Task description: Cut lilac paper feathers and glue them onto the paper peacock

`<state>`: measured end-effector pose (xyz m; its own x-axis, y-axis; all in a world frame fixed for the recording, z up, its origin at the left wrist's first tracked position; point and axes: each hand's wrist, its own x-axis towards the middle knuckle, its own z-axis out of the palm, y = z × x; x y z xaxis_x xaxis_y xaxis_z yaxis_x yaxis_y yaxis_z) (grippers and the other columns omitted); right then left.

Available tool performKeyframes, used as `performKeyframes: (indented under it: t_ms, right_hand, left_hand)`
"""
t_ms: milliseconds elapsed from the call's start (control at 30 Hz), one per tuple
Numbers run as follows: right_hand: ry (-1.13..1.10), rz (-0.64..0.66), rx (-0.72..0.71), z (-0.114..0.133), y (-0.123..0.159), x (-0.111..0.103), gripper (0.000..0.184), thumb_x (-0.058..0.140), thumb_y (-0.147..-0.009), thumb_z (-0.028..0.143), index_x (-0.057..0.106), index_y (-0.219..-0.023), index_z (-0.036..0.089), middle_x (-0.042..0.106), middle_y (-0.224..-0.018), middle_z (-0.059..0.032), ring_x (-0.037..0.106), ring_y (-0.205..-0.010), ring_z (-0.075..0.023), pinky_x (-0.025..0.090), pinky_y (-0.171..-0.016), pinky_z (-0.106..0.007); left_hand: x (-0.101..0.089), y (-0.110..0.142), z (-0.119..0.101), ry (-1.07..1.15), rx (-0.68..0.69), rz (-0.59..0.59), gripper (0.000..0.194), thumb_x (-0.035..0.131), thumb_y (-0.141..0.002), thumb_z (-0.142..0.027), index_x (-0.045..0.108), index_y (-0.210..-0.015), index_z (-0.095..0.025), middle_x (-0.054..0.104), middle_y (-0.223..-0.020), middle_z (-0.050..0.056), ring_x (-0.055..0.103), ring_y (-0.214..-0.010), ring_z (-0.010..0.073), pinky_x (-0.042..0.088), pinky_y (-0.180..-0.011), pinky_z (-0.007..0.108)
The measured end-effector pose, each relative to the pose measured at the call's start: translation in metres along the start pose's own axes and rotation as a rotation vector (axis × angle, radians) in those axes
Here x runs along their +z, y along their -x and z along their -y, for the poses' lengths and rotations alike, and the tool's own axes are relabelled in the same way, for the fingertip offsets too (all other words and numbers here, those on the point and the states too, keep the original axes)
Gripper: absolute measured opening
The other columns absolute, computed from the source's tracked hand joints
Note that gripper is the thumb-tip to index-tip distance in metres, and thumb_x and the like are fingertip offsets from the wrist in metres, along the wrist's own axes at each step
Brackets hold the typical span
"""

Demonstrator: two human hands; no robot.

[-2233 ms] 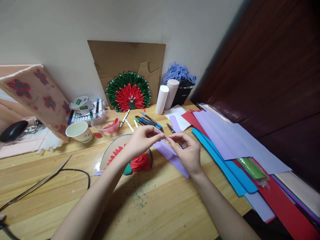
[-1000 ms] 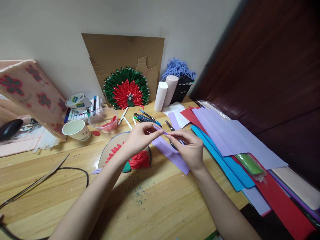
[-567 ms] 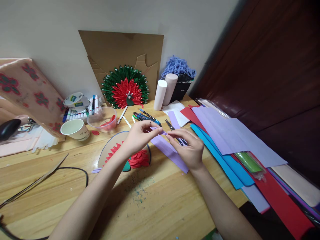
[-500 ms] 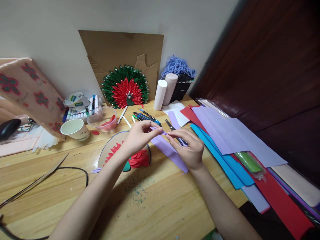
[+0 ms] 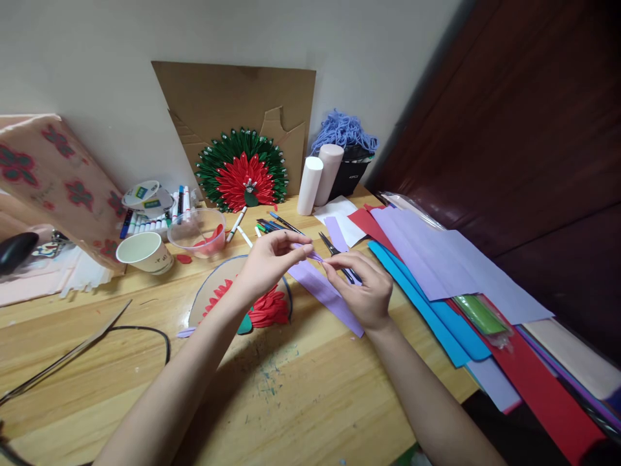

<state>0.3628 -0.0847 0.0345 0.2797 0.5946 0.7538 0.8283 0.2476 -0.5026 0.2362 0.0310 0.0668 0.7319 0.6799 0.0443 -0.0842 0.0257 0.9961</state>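
Observation:
Between my two hands, above the table, stretches a small folded piece of purple paper (image 5: 315, 256). My left hand (image 5: 272, 260) pinches its left end, and my right hand (image 5: 363, 285) grips the right end with thumb and forefinger. Beneath them lies a long purple paper strip (image 5: 327, 299). Black scissors (image 5: 330, 243) rest partly behind my right hand. Under my left forearm is a round cardboard piece (image 5: 204, 294) with a blue edge, carrying red petals (image 5: 270, 309) and a green shape (image 5: 245, 325); the forearm hides part of it.
A finished green-and-red peacock (image 5: 245, 171) leans on cardboard (image 5: 233, 97) at the back. Left stand a paper cup (image 5: 145, 252), a plastic bowl (image 5: 198, 236) and markers (image 5: 145, 223). Coloured sheets (image 5: 427, 259) cover the right side. A black cable (image 5: 145, 327) lies front left.
My left fingers have opened slightly around the purple paper, while the right hand keeps nearly the same pinch. The view has shifted a little.

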Motion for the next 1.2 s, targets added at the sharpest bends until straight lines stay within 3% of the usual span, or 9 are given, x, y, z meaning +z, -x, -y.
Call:
performKeyframes:
  t_ms: [233,467,833,1033,1100,1200]
  right_hand:
    - [0.057,-0.014,-0.096,-0.001,0.002,0.003,0.016,0.062,-0.076,0.008,0.062,-0.084,0.021,0.067,-0.075,-0.0016,0.063,-0.071,-0.0145,0.051,-0.069,-0.028]
    - [0.059,-0.019,-0.088,-0.001,0.002,0.003,0.016,0.062,-0.076,0.007,0.061,-0.084,0.021,0.066,-0.074,-0.0014,0.062,-0.069,-0.0139,0.051,-0.067,-0.028]
    - [0.057,-0.005,-0.085,-0.001,0.002,0.002,0.015,0.061,-0.076,0.007,0.061,-0.083,0.021,0.065,-0.074,-0.0016,0.061,-0.069,-0.0137,0.050,-0.067,-0.028]
    - [0.053,-0.001,-0.068,-0.002,0.002,0.003,0.013,0.060,-0.078,0.009,0.060,-0.082,0.021,0.064,-0.074,-0.0014,0.060,-0.068,-0.0139,0.049,-0.066,-0.027]
    - [0.048,-0.008,-0.050,-0.002,0.002,0.003,0.011,0.059,-0.078,0.010,0.059,-0.082,0.021,0.063,-0.074,-0.0012,0.060,-0.068,-0.0139,0.049,-0.066,-0.027]
    - [0.044,-0.020,-0.029,-0.002,0.002,0.003,0.010,0.059,-0.079,0.011,0.057,-0.081,0.020,0.062,-0.073,-0.0012,0.059,-0.069,-0.0143,0.048,-0.067,-0.028]
  left_hand:
    - [0.000,0.000,0.000,-0.101,0.069,-0.071,0.021,0.071,-0.068,-0.029,0.066,-0.077,-0.012,0.067,-0.073,0.005,0.060,-0.068,0.0124,0.046,-0.066,0.024]
    - [-0.010,-0.001,-0.003,-0.143,0.075,-0.149,0.026,0.071,-0.067,-0.036,0.068,-0.078,-0.012,0.068,-0.072,0.005,0.061,-0.067,0.0133,0.047,-0.065,0.025]
    - [-0.010,-0.001,-0.003,-0.223,0.055,-0.047,0.023,0.066,-0.071,-0.035,0.066,-0.071,-0.012,0.066,-0.068,0.004,0.059,-0.063,0.0126,0.045,-0.062,0.025]
    - [-0.012,-0.001,-0.005,-0.209,0.036,-0.115,0.022,0.066,-0.071,-0.034,0.067,-0.073,-0.012,0.066,-0.067,0.004,0.059,-0.062,0.0124,0.046,-0.061,0.025]
    - [-0.008,0.000,-0.003,-0.130,-0.002,-0.076,0.023,0.070,-0.067,-0.033,0.067,-0.075,-0.012,0.068,-0.069,0.005,0.060,-0.064,0.0127,0.047,-0.063,0.025]
    - [0.001,0.001,0.002,0.006,-0.086,0.086,0.028,0.079,-0.055,-0.029,0.068,-0.075,-0.012,0.069,-0.073,0.005,0.062,-0.069,0.0147,0.048,-0.069,0.027]
